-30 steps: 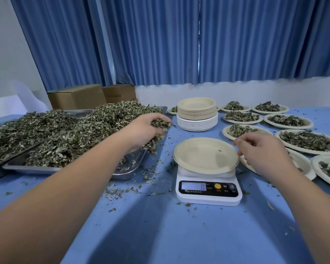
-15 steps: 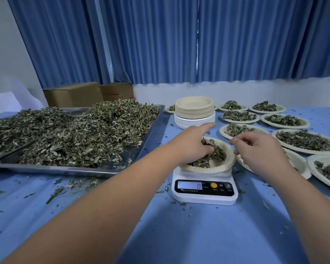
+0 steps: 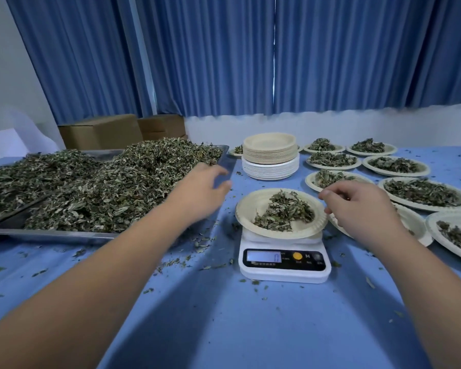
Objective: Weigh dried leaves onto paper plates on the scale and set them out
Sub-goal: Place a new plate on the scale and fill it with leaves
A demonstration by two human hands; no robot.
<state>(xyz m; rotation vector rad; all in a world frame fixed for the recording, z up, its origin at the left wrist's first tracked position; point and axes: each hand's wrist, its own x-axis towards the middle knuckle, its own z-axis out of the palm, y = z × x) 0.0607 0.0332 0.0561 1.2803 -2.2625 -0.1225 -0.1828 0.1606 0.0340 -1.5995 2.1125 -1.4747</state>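
Bright, soft overhead light; faint arm shadows across the tablecloth (image 3: 224,328); motion blur on the left hand (image 3: 202,190); wide-angle bowing at edges.

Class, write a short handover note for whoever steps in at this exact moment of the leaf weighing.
Left hand: open and empty, over the right edge of the metal tray that holds the dried leaves.
Right hand: fingers curled at the right rim of the paper plate on the scale; contact unclear.
Done: one portion lies on that plate; several filled plates are set out at right.
Left: read the blurred display, adjust the portion, set the plate out, take a fresh one from the plate stack.
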